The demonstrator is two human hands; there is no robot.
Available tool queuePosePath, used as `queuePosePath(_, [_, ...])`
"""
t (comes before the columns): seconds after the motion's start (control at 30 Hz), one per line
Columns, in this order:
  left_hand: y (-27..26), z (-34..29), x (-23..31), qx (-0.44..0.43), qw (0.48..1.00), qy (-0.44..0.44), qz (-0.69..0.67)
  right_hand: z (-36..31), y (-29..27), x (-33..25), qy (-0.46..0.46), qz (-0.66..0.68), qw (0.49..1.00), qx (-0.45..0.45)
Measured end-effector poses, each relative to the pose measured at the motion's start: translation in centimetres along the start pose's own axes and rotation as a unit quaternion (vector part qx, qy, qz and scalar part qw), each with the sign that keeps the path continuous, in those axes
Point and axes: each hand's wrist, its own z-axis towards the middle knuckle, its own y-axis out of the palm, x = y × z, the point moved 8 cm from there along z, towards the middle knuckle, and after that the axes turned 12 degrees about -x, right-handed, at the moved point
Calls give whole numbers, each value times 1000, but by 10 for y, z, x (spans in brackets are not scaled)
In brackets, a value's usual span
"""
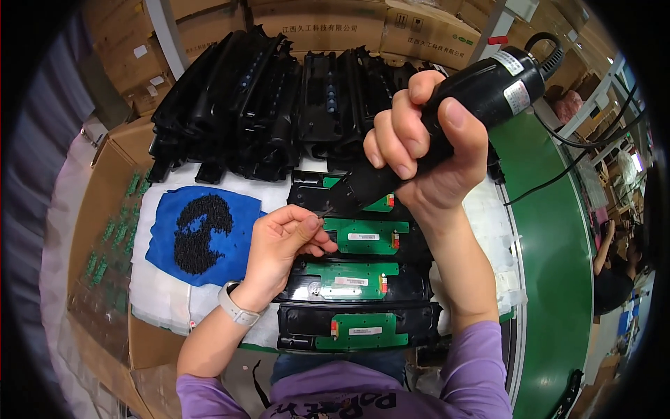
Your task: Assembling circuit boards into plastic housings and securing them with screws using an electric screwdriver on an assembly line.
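Table: four circuit boards; right hand grips one screwdriver, left hand pinched closed.

I'm watching the left grip holding a fingertip pinch, while the right grip, raised higher on an outstretched forearm, is clasping full-handed.

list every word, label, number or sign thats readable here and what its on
Middle cardboard box: one line of characters, not copied.
Right-hand box: a similar line, not copied; two signs, one showing upward arrows; a green mark.
Left-hand box: partly covered characters.
Purple shirt: large dark lettering, not copied.
Black handheld tool: white labels, too small to read.
Green circuit boards: white stickers, too small to read.
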Motion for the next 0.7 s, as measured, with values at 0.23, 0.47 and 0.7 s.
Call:
queuePosePath(0.23, [-3, 0, 0, 21, 999, 20, -15, -4, 6, 3, 11, -36, 999, 18])
queuePosePath(0.47, [-2, -1, 0, 25, 1000, 4, 19, -5, 7, 9, 35, -44, 998, 21])
queuePosePath(0.7, [0, -1, 1, 16, 998, 11, 54, -6, 1, 11, 44, -47, 994, 91])
